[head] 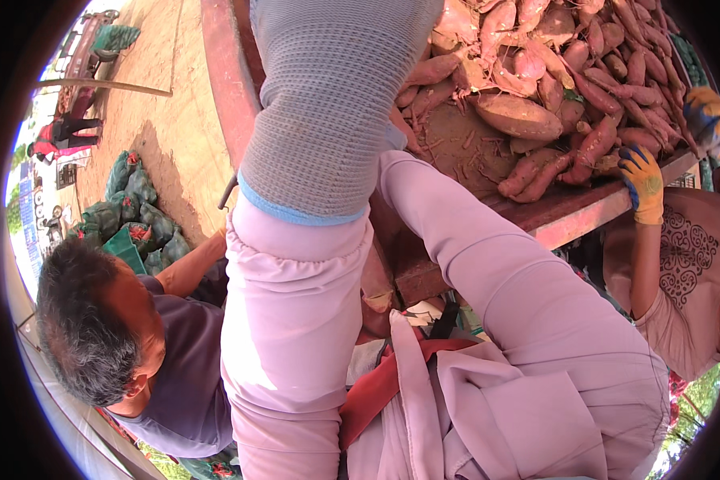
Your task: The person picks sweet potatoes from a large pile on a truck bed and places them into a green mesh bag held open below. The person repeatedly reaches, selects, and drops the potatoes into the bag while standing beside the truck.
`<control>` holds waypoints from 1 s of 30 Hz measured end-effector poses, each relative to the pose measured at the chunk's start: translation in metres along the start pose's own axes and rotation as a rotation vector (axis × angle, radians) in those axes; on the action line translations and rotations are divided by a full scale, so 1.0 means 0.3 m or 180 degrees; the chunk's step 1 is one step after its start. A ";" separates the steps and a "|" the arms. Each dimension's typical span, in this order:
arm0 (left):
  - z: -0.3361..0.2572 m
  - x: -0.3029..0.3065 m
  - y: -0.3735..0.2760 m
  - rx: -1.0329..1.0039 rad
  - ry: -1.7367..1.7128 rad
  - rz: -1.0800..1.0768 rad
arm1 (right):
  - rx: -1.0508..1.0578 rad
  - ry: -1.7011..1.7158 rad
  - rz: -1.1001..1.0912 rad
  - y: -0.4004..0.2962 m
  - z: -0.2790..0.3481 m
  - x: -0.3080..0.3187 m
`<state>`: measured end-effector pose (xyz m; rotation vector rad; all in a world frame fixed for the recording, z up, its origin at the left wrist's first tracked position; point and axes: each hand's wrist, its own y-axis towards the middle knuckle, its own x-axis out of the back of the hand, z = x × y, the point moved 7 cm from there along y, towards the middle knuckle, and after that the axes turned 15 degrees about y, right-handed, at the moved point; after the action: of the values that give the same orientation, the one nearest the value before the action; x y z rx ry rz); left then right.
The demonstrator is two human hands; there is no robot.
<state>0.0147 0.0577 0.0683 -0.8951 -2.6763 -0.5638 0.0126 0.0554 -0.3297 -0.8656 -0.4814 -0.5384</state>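
My left hand (336,102), in a grey knit glove with a blue cuff, is held up very near the camera. Its fingers run past the top edge, so I cannot see whether it holds anything. Only a sliver of my right hand (395,139) shows at the end of the pink sleeve; the left glove hides the rest. Beyond both hands, a heap of reddish sweet potatoes (594,90) lies in a red metal truck bed (456,138). One large sweet potato (518,116) lies at the heap's near side, beside a bare patch strewn with root scraps.
A co-worker's orange-and-blue gloved hand (642,180) rests on the bed's edge (588,213), with a second glove (711,123) farther right. Another person (90,324) stands close at left, arm toward the bed. Stuffed green mesh sacks (138,210) sit on the ground.
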 end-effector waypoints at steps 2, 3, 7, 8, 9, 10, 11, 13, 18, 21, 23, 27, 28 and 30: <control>0.008 0.014 0.018 0.0282 0.0231 -0.0027 | 0.0079 -0.0045 0.0139 0.009 -0.002 0.003; -0.010 -0.008 0.020 0.0449 0.0481 -0.0041 | 0.0295 0.0100 0.0058 0.043 -0.030 0.010; 0.028 0.002 -0.005 0.0016 0.0797 -0.0516 | 0.0476 -0.0362 0.0646 0.025 -0.071 0.099; 0.029 0.009 -0.003 -0.0096 0.0833 -0.0513 | 0.0475 -0.0442 0.0763 0.033 -0.095 0.142; 0.031 0.021 -0.001 -0.0206 0.0860 -0.0518 | 0.0449 -0.0528 0.0882 0.036 -0.131 0.187; 0.035 0.025 0.021 -0.0343 0.0517 -0.0572 | 0.0436 -0.0268 0.1055 0.028 -0.146 0.248; 0.058 0.018 0.012 -0.0122 0.0285 -0.0323 | 0.1370 -0.0422 0.1322 0.008 -0.108 0.294; 0.017 0.000 -0.015 0.0326 -0.0191 0.0142 | 0.3203 -0.0806 0.1750 -0.075 -0.084 0.419; 0.003 -0.088 -0.054 0.0408 -0.1414 0.1422 | 0.2086 0.2771 0.1459 -0.250 -0.181 0.748; 0.057 -0.096 -0.089 0.0717 -0.2011 0.2133 | 0.2734 0.2943 0.0871 -0.517 -0.115 0.881; 0.059 -0.158 -0.132 0.1328 -0.2346 0.1998 | 0.1947 0.4482 0.0831 -0.621 -0.134 0.904; -0.001 -0.246 -0.340 0.0821 -0.2843 0.2800 | 0.2010 0.3941 -0.0369 -0.850 -0.082 0.946; -0.022 -0.242 -0.394 0.0645 -0.2925 0.2872 | 0.2232 0.3479 -0.0442 -0.926 -0.073 0.961; -0.092 -0.220 -0.519 0.1081 -0.3740 0.2755 | 0.1979 0.3380 -0.0979 -0.999 -0.132 0.998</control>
<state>-0.0273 -0.1030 0.0259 -2.5782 -2.5095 0.8309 0.0633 -0.2097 -0.0007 0.1552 0.2138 -0.9687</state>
